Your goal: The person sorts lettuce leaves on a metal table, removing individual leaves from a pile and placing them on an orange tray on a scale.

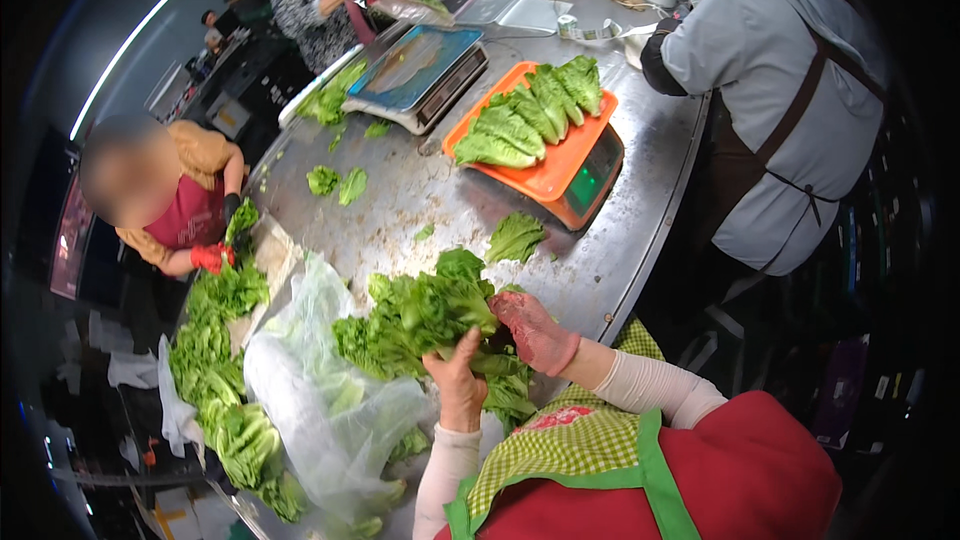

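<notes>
My bare left hand (459, 382) is closed around the base of a leafy green lettuce head (439, 311), thumb up. On the other side of the same head, my right hand (534, 334), in a reddish glove, touches its stem end; its fingertips are partly hidden by leaves. More lettuce leaves (510, 394) lie under my hands at the table edge. A loose lettuce leaf (516, 237) rests on the metal table (600, 262) just beyond. To the left, a translucent plastic bag (322, 397) partly covers more lettuce.
Romaine hearts (532, 114) lie on an orange tray (551, 172) on a digital scale (592, 180). A second scale (416, 75) stands farther back. Lettuce heads (217, 360) line the left edge, where a red-gloved co-worker (184, 210) handles some. Another person (780, 112) stands at the right.
</notes>
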